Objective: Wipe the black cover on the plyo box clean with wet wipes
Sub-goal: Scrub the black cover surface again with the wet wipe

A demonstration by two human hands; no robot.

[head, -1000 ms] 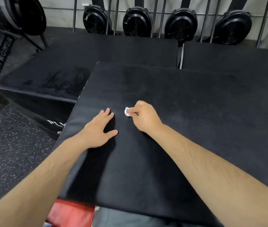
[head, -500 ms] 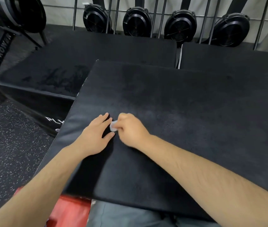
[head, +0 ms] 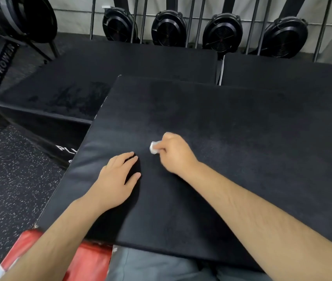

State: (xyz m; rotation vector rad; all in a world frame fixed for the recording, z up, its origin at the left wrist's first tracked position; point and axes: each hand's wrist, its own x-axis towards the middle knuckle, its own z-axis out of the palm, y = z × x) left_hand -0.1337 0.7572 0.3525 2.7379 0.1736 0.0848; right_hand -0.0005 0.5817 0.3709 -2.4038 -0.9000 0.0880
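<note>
The black cover [head: 222, 138] lies flat right in front and fills most of the view, with a bit of something red [head: 88, 258] poking out under its near-left corner. The right hand [head: 173, 155] has its fingers curled round a small scrunched-up white wet wipe [head: 154, 148] and holds it down on the cover, left of the middle. The wipe sticks out of the left side of the fist. The left hand [head: 118, 177] rests flat on the cover, fingers straight, thumb out, holding nothing. It's just beside the right hand, not touching. Off to the left there's a lower black box [head: 45, 102] with white letters on its side, sitting on speckled floor [head: 9, 169]. A row of round black fan housings [head: 168, 28] lines the back wall.
</note>
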